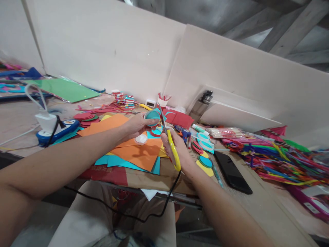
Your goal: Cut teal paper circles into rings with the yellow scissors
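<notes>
My left hand (135, 125) is closed around a small round teal piece (152, 117) with a pale rim, perhaps a paper ring or shallow cup. Yellow-handled scissors (173, 151) are in my right hand (181, 149), their blades pointing up along the right edge of the round piece. Whether the blades touch it I cannot tell. Beneath both hands lie orange paper sheets (146, 156) over blue ones (123, 162). A white round piece (141, 138) rests on the orange paper, close under my left hand.
A blue glue gun (184, 134) lies right of the scissors. Beyond it are a black phone (232, 171) and colourful pipe cleaners (272, 157). On the left stands a blue power strip (58, 132) beside red paper discs (86, 117). A black cable (151, 216) hangs over the front edge.
</notes>
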Available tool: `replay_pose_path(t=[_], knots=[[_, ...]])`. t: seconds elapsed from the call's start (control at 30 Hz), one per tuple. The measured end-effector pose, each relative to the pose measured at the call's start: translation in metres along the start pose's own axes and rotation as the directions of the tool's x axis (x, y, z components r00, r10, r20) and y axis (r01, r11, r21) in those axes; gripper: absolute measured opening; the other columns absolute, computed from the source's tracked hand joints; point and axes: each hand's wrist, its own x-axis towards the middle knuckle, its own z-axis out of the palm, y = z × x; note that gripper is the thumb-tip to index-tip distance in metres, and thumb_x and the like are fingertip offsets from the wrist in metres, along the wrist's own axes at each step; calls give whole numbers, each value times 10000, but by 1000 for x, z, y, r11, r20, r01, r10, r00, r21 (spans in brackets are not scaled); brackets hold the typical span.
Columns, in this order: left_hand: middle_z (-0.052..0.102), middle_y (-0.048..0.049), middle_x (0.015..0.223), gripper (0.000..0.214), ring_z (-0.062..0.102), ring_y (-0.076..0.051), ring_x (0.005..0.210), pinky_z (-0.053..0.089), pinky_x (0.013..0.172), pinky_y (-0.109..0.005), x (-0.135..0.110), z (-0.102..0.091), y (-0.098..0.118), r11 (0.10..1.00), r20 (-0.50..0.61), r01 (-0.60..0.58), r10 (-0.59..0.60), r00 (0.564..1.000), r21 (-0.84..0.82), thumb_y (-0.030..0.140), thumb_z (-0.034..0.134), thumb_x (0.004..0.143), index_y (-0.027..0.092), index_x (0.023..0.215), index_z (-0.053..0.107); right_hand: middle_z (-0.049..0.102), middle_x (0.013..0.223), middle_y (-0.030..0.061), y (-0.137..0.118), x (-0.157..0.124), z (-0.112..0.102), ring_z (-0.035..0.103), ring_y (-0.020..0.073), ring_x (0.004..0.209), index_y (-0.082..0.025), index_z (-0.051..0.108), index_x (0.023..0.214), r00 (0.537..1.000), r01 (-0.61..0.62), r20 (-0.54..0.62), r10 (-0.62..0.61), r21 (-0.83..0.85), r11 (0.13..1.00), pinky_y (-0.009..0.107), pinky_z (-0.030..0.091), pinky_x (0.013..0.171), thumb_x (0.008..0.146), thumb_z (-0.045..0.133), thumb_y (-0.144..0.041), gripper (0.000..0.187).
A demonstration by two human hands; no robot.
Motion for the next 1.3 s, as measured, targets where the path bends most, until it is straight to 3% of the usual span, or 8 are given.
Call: replay_pose_path(t=[0.23, 0.5, 0.63, 0.8, 1.3], knots=[[609, 9, 661, 342, 552, -84, 577, 437, 554, -207, 1, -5, -1, 1000, -3, -2, 2, 1000, 5, 275, 887, 585, 130, 755, 629, 404, 605, -59, 4, 2, 1, 393, 101, 477, -248, 446, 846, 1000, -1, -5, 1, 10, 1000, 217, 315, 446, 877, 466, -673, 427], [648, 16, 699, 349, 560, -69, 568, 445, 530, -188, -2, 10, -5, 979, -221, 18, -63, 973, -202, 179, 877, 562, 134, 801, 627, 413, 621, -55, 3, 2, 3, 389, 99, 496, -246, 443, 850, 1000, 20, -17, -20, 12, 1000, 213, 304, 455, 894, 445, -671, 427], [635, 25, 674, 352, 555, -69, 574, 441, 533, -186, -2, 14, -5, 983, -268, -2, -48, 962, -186, 146, 881, 550, 137, 781, 615, 417, 656, -46, 0, 2, 3, 397, 104, 550, -239, 426, 826, 998, 64, -26, -65, -21, 998, 221, 317, 494, 903, 445, -653, 421], [611, 30, 652, 369, 524, -62, 565, 423, 542, -193, -3, 13, -5, 989, -203, -2, -28, 979, -146, 184, 902, 542, 129, 774, 621, 486, 767, -23, -2, 2, 3, 438, 120, 674, -232, 450, 900, 991, 128, -44, -129, -32, 991, 241, 373, 604, 936, 455, -565, 336], [593, 19, 628, 378, 516, -71, 538, 434, 523, -205, -3, 10, -6, 994, -172, -1, -19, 985, -113, 234, 917, 525, 119, 729, 621, 397, 616, -71, 2, 0, 4, 388, 97, 484, -251, 450, 899, 1000, 20, -9, -20, 53, 998, 210, 324, 448, 882, 516, -616, 371]])
